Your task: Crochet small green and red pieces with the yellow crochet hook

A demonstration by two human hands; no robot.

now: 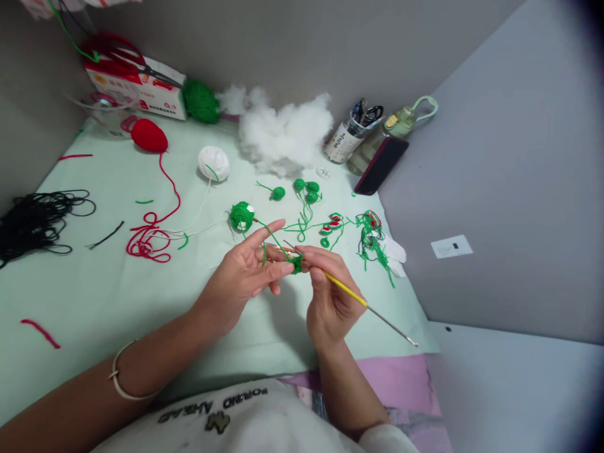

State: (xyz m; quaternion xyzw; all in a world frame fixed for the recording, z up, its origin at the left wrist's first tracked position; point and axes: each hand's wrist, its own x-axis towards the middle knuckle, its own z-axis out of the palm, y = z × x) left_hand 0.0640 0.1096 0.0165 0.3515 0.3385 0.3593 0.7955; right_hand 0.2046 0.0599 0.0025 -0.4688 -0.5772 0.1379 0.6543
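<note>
My left hand [245,274] pinches a small green crochet piece [297,263], with green yarn running over its raised forefinger back to a green yarn ball [241,216] on the table. My right hand [330,296] grips a yellow-handled crochet hook [358,301]; its tip sits at the green piece between the two hands, and its metal end sticks out to the lower right.
On the pale green mat [94,277] lie finished green and red crochet bits [330,223], red yarn [148,135], a white yarn ball [214,162], black yarn [33,220] and stuffing [283,135]. A cup of tools [352,132], a bottle [401,123] and a phone [381,165] stand by the grey walls.
</note>
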